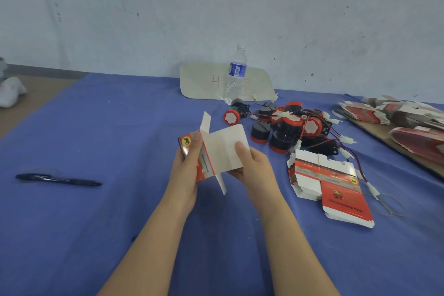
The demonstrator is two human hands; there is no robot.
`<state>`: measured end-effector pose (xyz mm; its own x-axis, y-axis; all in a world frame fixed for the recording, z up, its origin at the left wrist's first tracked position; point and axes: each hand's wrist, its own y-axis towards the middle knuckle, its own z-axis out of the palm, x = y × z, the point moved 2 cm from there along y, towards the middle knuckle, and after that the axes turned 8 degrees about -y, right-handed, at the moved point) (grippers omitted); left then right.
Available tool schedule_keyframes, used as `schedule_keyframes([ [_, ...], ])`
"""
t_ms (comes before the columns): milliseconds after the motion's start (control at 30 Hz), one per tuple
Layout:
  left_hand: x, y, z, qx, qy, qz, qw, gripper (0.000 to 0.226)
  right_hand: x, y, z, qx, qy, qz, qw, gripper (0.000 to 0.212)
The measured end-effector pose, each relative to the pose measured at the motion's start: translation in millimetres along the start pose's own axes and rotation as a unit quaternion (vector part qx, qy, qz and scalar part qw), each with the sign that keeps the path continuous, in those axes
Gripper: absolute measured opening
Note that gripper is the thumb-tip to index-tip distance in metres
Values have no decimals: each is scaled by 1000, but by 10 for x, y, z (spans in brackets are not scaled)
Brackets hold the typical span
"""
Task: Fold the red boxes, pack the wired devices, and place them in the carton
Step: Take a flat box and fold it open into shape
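I hold a half-folded red box (217, 151) above the blue table, its white inner flaps spread open toward me. My left hand (186, 168) grips the red printed side, thumb up along its edge. My right hand (254, 166) pinches the large white flap, thumb pressed on its face. A pile of black and red wired devices (288, 127) lies behind and to the right of my hands. A stack of flat red boxes (324, 182) lies on the table to the right. No carton is in view.
A water bottle (236, 74) stands at the back in front of a pale card (204, 81) leaning on the wall. A black pen (58, 180) lies at the left. More flat boxes (403, 115) are heaped on a board at far right. Rubber bands (390, 204) lie beside the stack.
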<state>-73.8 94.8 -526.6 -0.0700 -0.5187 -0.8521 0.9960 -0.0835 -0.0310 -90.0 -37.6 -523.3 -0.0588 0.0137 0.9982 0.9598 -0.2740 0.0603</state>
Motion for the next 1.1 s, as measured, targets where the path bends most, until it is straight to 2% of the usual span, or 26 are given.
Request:
schedule_keyframes([
  [67, 3, 7, -9, -9, 15, 8, 1000, 48, -5, -8, 43, 12, 32, 23, 999, 28],
  [133, -7, 14, -31, -19, 18, 17, 1000, 49, 1, 3, 60, 23, 97, 60, 993, 38],
  [200, -11, 13, -36, -24, 33, 30, 999, 58, -11, 17, 62, 25, 124, 74, 989, 36],
  [300, 0, 2, -28, -19, 49, 49, 997, 67, -36, 12, 39, 51, 108, 72, 990, 28],
  [400, 4, 14, -52, -15, 47, 49, 998, 64, -42, 6, -3, 92, 101, 57, 989, 26],
  [467, 10, 17, -53, -7, 46, 52, 998, 63, -38, -12, -3, 102, 58, 33, 993, 20],
  [567, 26, -11, 13, 20, 60, 58, 996, 60, -52, 0, 18, 22, -103, -7, 994, 16],
  [633, 28, -29, 46, 32, 63, 54, 996, 57, -24, 1, 10, -39, -169, -35, 984, 24],
  [733, 5, -21, 29, 21, 40, 40, 998, 64, 20, -39, 40, -8, -163, -80, 983, 35],
  [833, -8, -13, -21, -6, 43, 45, 998, 63, 21, -54, 131, 28, -118, -30, 992, 42],
  [900, -9, -18, -22, -7, 51, 45, 998, 63, 4, -24, 104, 7, -101, 13, 995, 47],
  [967, -7, -32, -9, 6, 65, 41, 997, 63, 3, 3, 49, -16, -135, 18, 990, 45],
  [1033, -1, -42, 11, 40, 60, 7, 997, 62, 7, 16, -16, -51, -140, 10, 989, 47],
  [1100, 9, -76, 53, 99, 5, -44, 994, 59, -25, 17, -26, -67, -115, 38, 990, 47],
])
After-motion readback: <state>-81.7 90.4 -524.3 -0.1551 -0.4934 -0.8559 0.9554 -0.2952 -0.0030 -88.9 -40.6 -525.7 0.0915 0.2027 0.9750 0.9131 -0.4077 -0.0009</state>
